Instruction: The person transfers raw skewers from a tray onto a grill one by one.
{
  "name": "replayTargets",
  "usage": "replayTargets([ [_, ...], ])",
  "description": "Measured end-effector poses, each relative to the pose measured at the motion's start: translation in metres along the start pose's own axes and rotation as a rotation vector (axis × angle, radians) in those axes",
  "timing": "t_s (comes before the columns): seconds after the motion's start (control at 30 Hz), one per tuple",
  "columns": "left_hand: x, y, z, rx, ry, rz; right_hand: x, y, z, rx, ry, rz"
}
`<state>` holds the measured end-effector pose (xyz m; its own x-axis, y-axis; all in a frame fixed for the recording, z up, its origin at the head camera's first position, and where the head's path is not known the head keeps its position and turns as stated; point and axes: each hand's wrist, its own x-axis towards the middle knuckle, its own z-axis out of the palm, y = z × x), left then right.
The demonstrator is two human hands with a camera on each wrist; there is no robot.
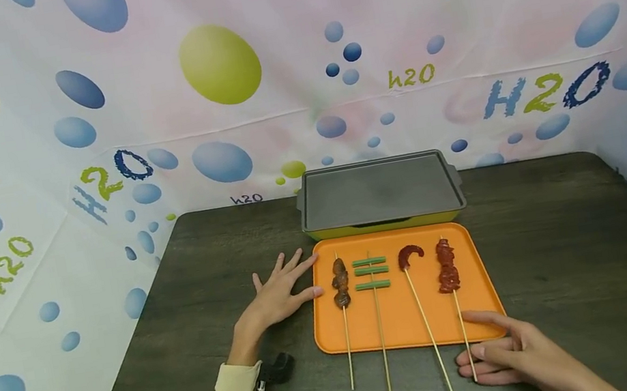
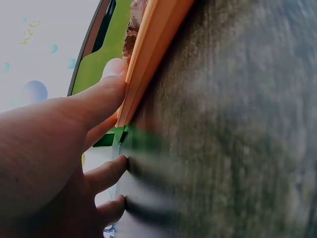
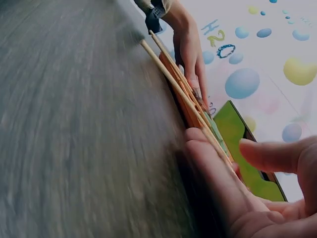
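In the head view my left hand (image 1: 275,299) lies at the left edge of an orange tray (image 1: 396,320), its fingers spread. The left wrist view shows its thumb (image 2: 111,79) against the tray's side. On the tray lie a skewer of brown pieces (image 1: 339,284), a skewer of green stalks (image 1: 371,271), a skewer with a curled dark-red piece (image 1: 409,255) and a skewer of red meat (image 1: 446,266). My right hand (image 1: 521,354) is at the meat skewer's stick, fingers under its lower end, thumb beside it. Thumb and fingers stand apart in the right wrist view.
A grey-topped grill pan (image 1: 378,191) with a green-yellow front sits right behind the tray. The sticks reach past the tray's front edge over the dark wooden table (image 1: 580,261). A patterned curtain (image 1: 290,54) hangs behind the table.
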<state>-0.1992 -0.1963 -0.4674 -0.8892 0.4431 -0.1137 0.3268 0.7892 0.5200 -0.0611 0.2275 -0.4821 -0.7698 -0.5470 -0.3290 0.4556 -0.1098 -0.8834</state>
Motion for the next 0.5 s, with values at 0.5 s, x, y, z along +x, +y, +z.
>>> replayTargets([
  [0.5, 0.0002, -0.0004, 0.0007, -0.003, 0.019, 0.013, 0.0006, 0.0018, -0.0032, 0.069, 0.034, -0.017],
])
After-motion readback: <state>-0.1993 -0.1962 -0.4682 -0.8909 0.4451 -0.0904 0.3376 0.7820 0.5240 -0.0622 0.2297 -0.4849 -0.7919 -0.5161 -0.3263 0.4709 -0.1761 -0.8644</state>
